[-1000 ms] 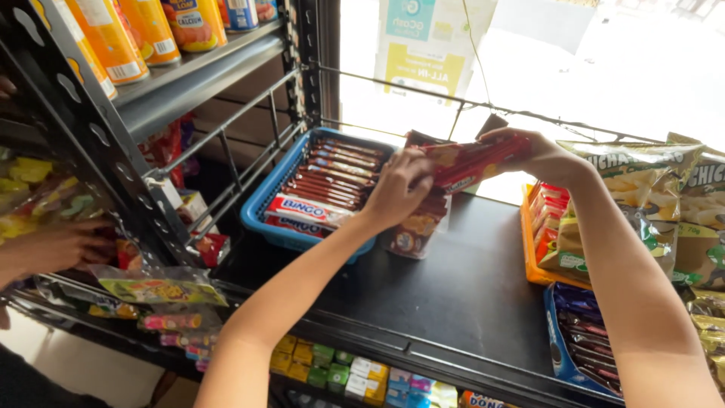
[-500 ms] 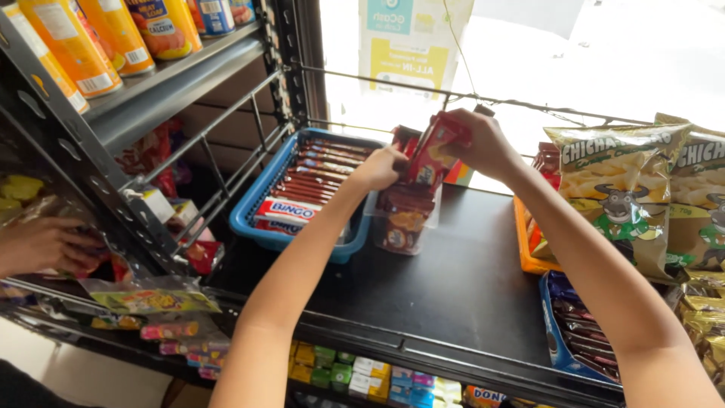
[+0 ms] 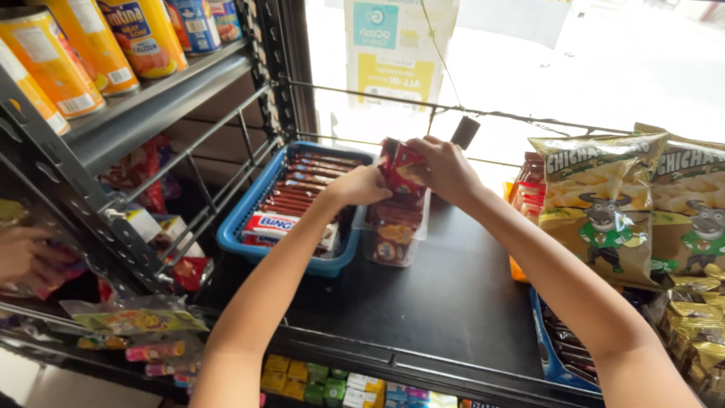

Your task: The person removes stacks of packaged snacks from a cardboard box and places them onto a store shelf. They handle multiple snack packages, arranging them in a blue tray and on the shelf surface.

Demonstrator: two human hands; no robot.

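Both my hands hold a red snack packet upright over a clear plastic container that stands on the black shelf. My left hand grips the packet's left side and my right hand holds its right side and top. The container is filled with similar red and brown packets. Just left of it sits a blue basket full of dark wrapped bars with a white and red pack at its front.
Yellow snack bags hang at the right above an orange tray and another blue basket. Orange cans stand on the upper grey shelf. Another person's hand reaches in at the far left. Small sweets line the counter front.
My hands have brought the red packet down and leftwards, from tilted above the container to upright right over it. The view has moved in closer.
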